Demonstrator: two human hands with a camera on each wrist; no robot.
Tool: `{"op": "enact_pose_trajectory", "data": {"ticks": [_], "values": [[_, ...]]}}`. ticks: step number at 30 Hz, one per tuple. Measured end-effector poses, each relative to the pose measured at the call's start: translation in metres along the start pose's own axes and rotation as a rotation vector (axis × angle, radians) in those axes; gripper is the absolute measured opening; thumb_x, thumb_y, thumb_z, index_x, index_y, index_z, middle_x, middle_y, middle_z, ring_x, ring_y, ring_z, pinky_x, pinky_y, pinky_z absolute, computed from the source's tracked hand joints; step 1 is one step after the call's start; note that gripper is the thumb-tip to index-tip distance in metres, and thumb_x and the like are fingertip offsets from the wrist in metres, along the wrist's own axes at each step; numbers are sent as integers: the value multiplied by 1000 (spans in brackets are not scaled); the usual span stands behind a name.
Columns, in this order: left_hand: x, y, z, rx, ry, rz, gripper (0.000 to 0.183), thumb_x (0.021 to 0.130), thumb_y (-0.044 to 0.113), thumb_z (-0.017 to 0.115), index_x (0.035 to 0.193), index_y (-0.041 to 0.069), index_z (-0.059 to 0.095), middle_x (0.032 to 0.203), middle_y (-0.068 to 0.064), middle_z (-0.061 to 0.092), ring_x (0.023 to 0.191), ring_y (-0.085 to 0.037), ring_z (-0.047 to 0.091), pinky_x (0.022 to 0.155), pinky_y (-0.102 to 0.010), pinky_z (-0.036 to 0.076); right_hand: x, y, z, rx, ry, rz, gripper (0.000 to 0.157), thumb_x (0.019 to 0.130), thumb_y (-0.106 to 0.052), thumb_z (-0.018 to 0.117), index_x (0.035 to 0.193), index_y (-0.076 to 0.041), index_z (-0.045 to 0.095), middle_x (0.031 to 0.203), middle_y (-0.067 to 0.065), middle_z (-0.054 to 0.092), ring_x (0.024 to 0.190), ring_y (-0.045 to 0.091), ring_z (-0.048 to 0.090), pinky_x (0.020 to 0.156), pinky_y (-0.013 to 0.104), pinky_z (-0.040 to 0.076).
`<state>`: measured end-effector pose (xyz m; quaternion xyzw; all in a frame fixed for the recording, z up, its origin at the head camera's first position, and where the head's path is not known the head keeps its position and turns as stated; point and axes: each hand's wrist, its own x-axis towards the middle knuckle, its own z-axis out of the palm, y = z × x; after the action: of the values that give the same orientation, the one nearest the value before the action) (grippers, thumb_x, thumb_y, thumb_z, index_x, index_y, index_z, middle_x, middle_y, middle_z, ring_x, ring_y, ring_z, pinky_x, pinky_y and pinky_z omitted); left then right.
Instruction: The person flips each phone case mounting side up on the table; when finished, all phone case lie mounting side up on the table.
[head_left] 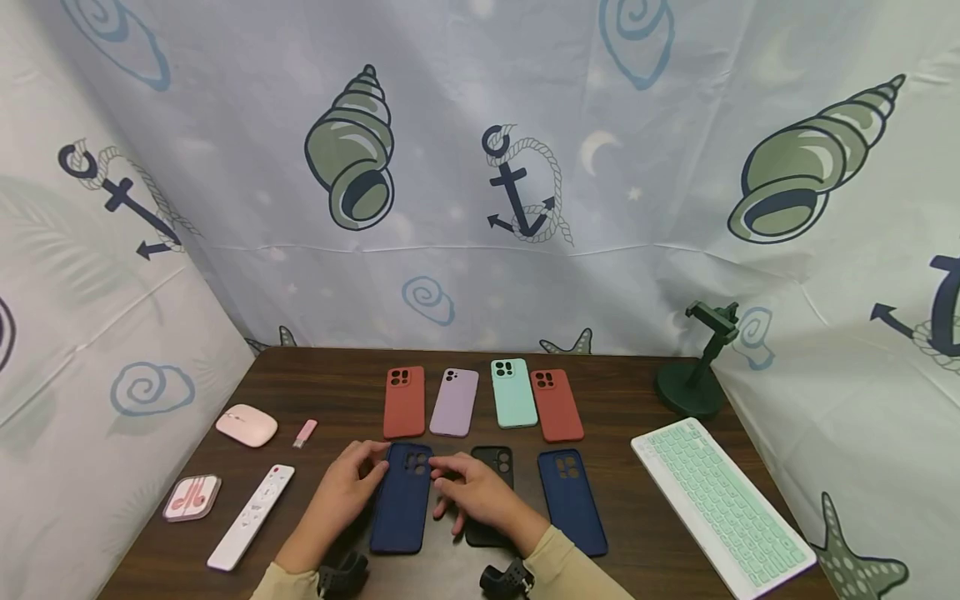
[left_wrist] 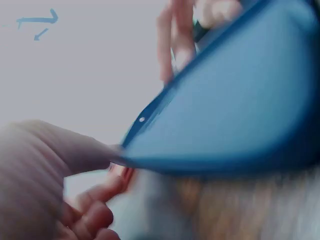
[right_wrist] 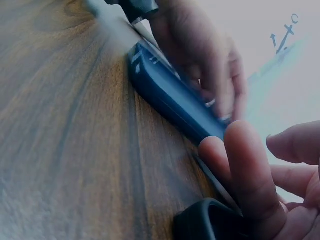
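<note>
A dark blue phone case lies in front of me in the head view, its camera cutouts at the far end. My left hand pinches its upper left edge; in the left wrist view the thumb bends over the case's rim. Beside the upper right edge is my right hand, index fingertip right at the case and the other fingers loosely bent. The right wrist view shows those fingers close to the end of the blue case. Partly under the right hand lies a black phone case.
Behind stand out two red cases, a lilac case and a mint case. Another blue case lies right, near a keyboard and green stand. Leftward are a mouse, remote, USB stick and earphone box.
</note>
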<state>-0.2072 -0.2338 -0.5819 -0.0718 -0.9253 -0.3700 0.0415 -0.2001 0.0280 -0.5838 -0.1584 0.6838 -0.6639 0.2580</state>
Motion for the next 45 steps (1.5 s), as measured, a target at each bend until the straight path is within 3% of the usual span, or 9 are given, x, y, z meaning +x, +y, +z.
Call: {"op": "enact_pose_trajectory", "data": {"ticks": [3,6,12,20,23,28,33,38,45], "values": [[3,-4,2,99,13,28,25,89,16,78,113,15,73,87,2,57,74,-10,50,67,-25,41,1,-1,-1,6,16,1,43,104,-17,58,146,-9,53,131,17,55,87,32,74,50,40,57],[7,-7,3,91,-14,11,24,89,19,78,112,15,72,88,2,58,74,-10,50,67,-25,41,2,-2,-3,5,27,6,42,103,-18,59,144,-11,54,130,16,56,85,32,74,50,41,57],[16,-10,-5,-25,-41,-33,19,95,25,72,113,20,70,93,2,62,78,-11,53,69,-25,43,4,-10,-6,48,21,33,36,105,-22,57,139,-9,58,127,16,63,85,31,75,52,38,57],[25,-10,-18,-213,54,-60,18,100,26,65,114,15,70,103,-2,70,89,-9,58,77,-24,47,5,-40,-9,172,-114,63,39,105,-28,55,135,-4,58,131,27,59,93,28,74,61,32,59],[41,-8,-17,-249,113,-30,18,100,24,65,114,13,68,104,-4,69,90,-11,59,78,-24,46,16,-54,-11,120,-62,33,33,105,-30,56,129,-8,62,124,25,63,90,26,73,61,33,59],[78,-10,-10,-295,146,49,27,100,25,66,121,9,64,113,-7,62,99,-16,57,84,-27,45,47,-70,-14,-12,82,28,24,105,-30,56,121,-14,64,113,21,66,86,26,73,64,35,59],[106,-16,-3,-352,185,42,32,100,31,65,124,9,64,119,-9,62,104,-17,55,82,-27,44,80,-69,-18,-30,194,16,20,105,-28,56,119,-15,64,113,24,65,89,38,72,67,39,60],[115,-20,5,-465,158,10,36,100,26,65,128,4,62,122,-16,64,108,-24,57,82,-26,46,101,-57,-20,14,252,-21,23,105,-25,54,125,-15,61,118,27,62,93,47,68,68,45,59],[114,-31,11,-393,103,-2,28,99,28,67,122,11,66,123,-8,63,113,-23,57,94,-36,45,119,-41,-21,36,249,-1,49,106,-27,53,148,-4,42,126,25,59,90,47,67,63,44,59]]}}
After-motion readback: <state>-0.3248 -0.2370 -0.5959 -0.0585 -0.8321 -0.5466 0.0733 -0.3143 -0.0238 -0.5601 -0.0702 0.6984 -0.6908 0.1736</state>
